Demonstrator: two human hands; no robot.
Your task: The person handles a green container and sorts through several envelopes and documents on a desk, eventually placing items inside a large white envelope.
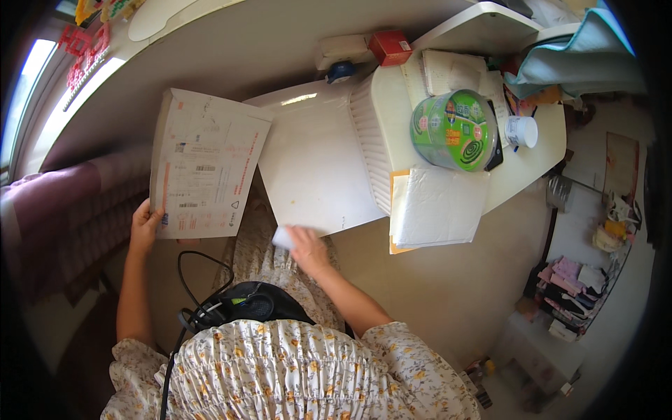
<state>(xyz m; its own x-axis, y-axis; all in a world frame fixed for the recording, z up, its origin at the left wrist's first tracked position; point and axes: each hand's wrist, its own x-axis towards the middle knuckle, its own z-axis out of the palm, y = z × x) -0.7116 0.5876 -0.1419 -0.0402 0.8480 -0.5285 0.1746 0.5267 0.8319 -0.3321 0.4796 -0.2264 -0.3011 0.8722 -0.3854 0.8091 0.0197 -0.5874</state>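
Observation:
My left hand (144, 227) grips the lower left edge of a flat cardboard mailing envelope (205, 168), thumb on its printed face. The envelope is held up at the left of a white tabletop (315, 163), its upper right corner over the table's edge. My right hand (305, 247) is closed around a small white wad (283, 238), perhaps tissue or cloth, at the table's near edge; the hand is slightly blurred. A few small spots show on the tabletop.
Right of the bare tabletop stand a green-labelled round plastic tub (454, 131), a white jar (521, 132), notebooks (454, 73) and a white padded envelope (441, 207) overhanging the edge. Behind are a red box (390, 48) and a blue object (340, 72). A black cable (181, 262) hangs before my body.

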